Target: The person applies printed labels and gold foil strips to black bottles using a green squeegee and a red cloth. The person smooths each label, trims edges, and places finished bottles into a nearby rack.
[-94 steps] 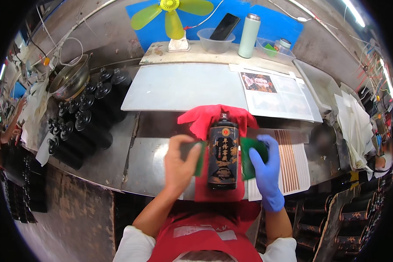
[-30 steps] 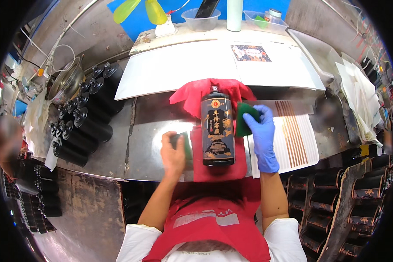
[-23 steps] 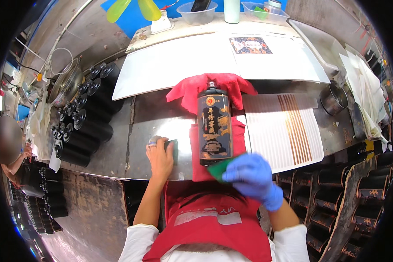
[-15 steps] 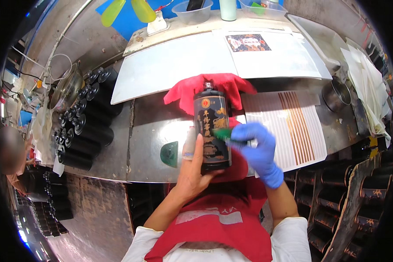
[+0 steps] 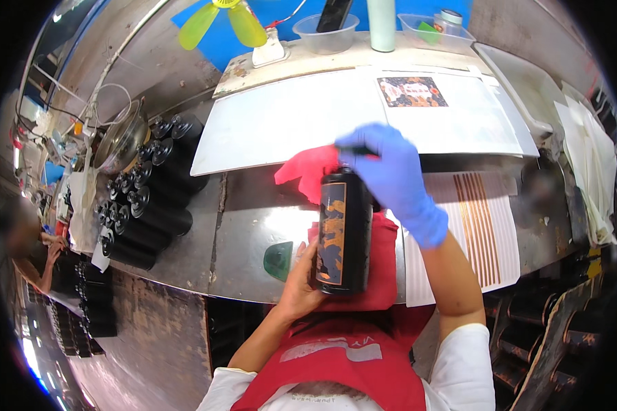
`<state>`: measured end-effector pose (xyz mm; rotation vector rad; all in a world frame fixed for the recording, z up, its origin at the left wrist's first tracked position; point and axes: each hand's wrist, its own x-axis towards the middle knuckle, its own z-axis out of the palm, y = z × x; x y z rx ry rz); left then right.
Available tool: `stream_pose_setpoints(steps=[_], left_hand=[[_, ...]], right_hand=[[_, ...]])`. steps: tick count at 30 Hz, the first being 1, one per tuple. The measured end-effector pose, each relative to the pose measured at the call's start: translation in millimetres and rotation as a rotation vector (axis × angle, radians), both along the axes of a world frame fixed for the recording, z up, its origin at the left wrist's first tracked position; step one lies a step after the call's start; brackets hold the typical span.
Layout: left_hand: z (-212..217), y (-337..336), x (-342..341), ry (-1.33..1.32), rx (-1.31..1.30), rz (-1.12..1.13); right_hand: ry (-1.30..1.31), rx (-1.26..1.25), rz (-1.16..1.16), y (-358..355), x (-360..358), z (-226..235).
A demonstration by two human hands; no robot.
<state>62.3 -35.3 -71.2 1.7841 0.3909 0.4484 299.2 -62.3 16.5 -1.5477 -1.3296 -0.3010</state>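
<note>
A black bottle (image 5: pixel 356 236) with an orange-and-grey patterned panel stands roughly upright before me. My left hand (image 5: pixel 300 284) is wrapped round its lower left side. In a blue glove, my right hand (image 5: pixel 394 171) is at the bottle's neck, slightly blurred, its fingers closed on a dark green scraper (image 5: pixel 356 150) seen nearly edge-on. The glove partly hides the neck, so I cannot tell how firmly it touches. Red cloth (image 5: pixel 382 264) lies beneath and behind the bottle. Left of my left hand, a flat green piece (image 5: pixel 277 261) lies on the metal table.
Black bottles (image 5: pixel 147 222) lie stacked at left. A white sheet with copper strips (image 5: pixel 478 226) is at right. Behind are white boards (image 5: pixel 288 123), a printed label sheet (image 5: pixel 411 92), plastic tubs (image 5: pixel 326 40) and a fan (image 5: pixel 225 20). Another person's arm (image 5: pixel 38 274) shows at far left.
The bottle has turned, so a side panel faces me instead of the lettered front. My right hand has moved from the label up to the neck. The view has shifted slightly.
</note>
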Motion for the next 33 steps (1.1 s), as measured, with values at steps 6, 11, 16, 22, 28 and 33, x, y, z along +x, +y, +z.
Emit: stream_pose_setpoints(steps=[6,11,16,22,28,33], left_hand=[[-3,8,-11,-0.019,0.245,0.068],[19,7,-10,-0.155,0.530,0.134],[19,7,0,-0.034,0.241,0.093],[7,16,-7,-0.031,0.207,0.068],[6,8,1,-0.090,0.210,0.111],[3,12,-2,-0.072,0.177,0.144]], right_hand=[[0.149,-0.266,0.391,-116,-103,-29],[0.763,-0.268,0.095,-69,-45,-22],[0.327,0.063,-0.004,-36,-26,-17],[0.254,-0.293,0.253,-96,-118,-18],[0.110,-0.068,-0.092,-38,-33,5],[-0.067,-0.336,0.289,-103,-124,-15]])
